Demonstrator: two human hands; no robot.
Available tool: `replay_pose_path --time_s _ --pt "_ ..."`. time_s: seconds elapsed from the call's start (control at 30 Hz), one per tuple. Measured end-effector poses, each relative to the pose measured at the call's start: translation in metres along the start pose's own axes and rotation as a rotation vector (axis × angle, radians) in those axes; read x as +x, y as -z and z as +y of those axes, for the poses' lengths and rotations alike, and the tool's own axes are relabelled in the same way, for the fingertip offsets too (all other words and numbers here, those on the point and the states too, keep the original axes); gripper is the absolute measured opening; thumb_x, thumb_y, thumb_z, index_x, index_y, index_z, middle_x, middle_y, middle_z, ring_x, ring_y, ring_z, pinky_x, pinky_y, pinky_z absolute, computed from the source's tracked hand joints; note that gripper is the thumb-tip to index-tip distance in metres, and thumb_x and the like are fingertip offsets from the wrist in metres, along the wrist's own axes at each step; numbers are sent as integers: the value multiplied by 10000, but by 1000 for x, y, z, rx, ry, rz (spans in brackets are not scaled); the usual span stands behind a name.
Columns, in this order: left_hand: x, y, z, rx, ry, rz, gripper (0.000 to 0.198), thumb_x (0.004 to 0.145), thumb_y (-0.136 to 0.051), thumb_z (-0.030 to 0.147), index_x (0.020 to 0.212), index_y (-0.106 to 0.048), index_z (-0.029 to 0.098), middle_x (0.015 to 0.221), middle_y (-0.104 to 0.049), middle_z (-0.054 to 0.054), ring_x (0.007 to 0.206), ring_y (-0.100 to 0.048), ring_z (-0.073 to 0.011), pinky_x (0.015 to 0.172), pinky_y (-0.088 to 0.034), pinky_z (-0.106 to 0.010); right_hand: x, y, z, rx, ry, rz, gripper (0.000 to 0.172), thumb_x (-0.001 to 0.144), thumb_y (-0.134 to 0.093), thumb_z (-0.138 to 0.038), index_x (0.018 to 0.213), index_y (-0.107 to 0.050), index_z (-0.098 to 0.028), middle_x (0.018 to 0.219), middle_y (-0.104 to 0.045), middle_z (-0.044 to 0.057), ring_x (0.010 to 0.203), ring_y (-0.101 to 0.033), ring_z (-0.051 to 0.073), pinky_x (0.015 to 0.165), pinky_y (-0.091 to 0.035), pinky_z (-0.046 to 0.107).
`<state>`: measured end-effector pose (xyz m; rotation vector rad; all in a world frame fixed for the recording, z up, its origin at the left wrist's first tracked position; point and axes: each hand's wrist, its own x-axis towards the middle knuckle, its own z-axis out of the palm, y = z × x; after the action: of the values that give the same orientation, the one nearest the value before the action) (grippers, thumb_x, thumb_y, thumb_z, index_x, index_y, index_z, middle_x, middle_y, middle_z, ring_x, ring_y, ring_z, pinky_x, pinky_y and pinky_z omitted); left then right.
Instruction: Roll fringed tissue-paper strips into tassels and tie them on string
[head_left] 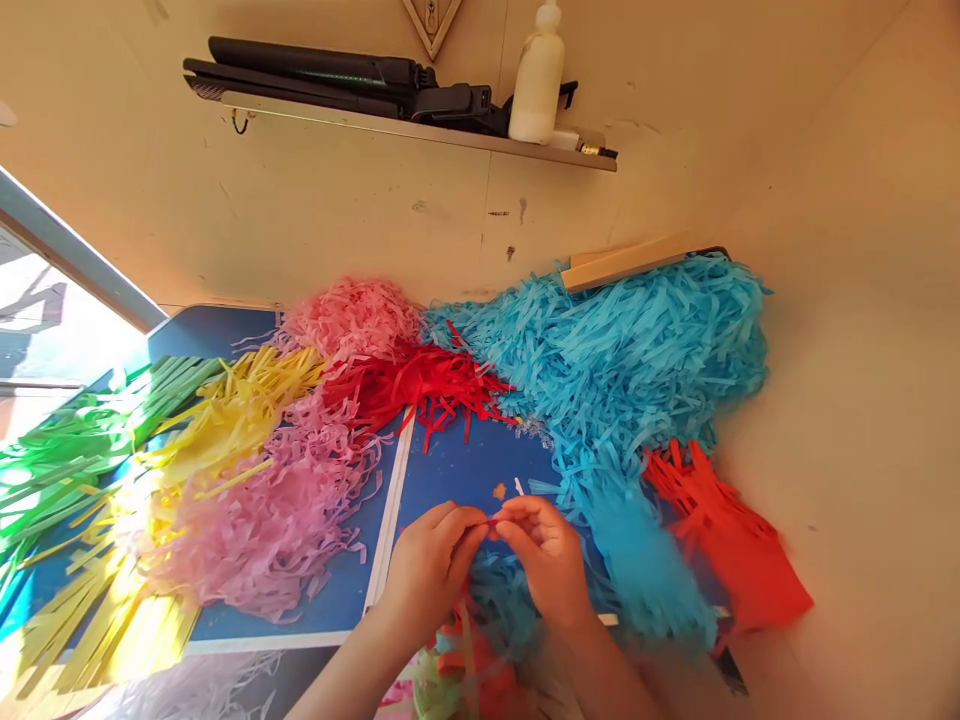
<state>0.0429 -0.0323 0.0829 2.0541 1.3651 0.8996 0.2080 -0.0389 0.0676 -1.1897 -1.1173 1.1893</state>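
My left hand and my right hand meet over the front of the blue table, fingertips nearly touching. Both are closed in a pinch on a small red paper strip; most of it is hidden by the fingers. Below the hands hang blurred strips of several colours, among them a blue paper fringe. A small brown scrap lies just beyond the fingertips. To the right of my right hand spreads a large heap of light blue paper fringe.
Left lie pink fringe, red fringe, lilac fringe, yellow fringe and green fringe. Red-orange fringe lies right. A wall shelf bears a white bottle and black tools.
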Motion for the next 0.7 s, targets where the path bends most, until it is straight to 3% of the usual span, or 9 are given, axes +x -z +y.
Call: replay_pose_path --time_s 0.27,0.4,0.57,0.7 --pt "-4 0 4 90 -68 -13 229 980 -460 289 922 -673 227 795 -696 -19 680 -645 -153 611 -462 -247 -5 6 -3 -22 -22 -65 119 818 -709 -342 840 -728 -226 801 -725 25 730 -688 189 713 -557 304" --pt "-3 2 5 -12 -20 -58 204 970 -479 297 962 -675 237 828 -734 -18 719 -676 -154 647 -489 -241 -5 6 1 -18 21 -37 105 779 -737 -325 789 -715 -223 813 -703 24 774 -660 184 725 -544 291" --pt "-2 5 0 -161 67 -111 154 929 -570 318 1049 -637 249 831 -752 15 744 -694 -153 685 -502 -241 -5 8 5 80 -94 -134 129 784 -729 -354 795 -722 -225 751 -700 11 675 -648 173 664 -540 293" --pt "0 6 0 -136 43 -123 117 877 -659 348 938 -690 253 809 -738 17 735 -676 -150 669 -477 -232 -6 8 6 -67 63 -106 89 848 -677 -303 803 -709 -234 807 -691 8 767 -633 167 723 -506 274"
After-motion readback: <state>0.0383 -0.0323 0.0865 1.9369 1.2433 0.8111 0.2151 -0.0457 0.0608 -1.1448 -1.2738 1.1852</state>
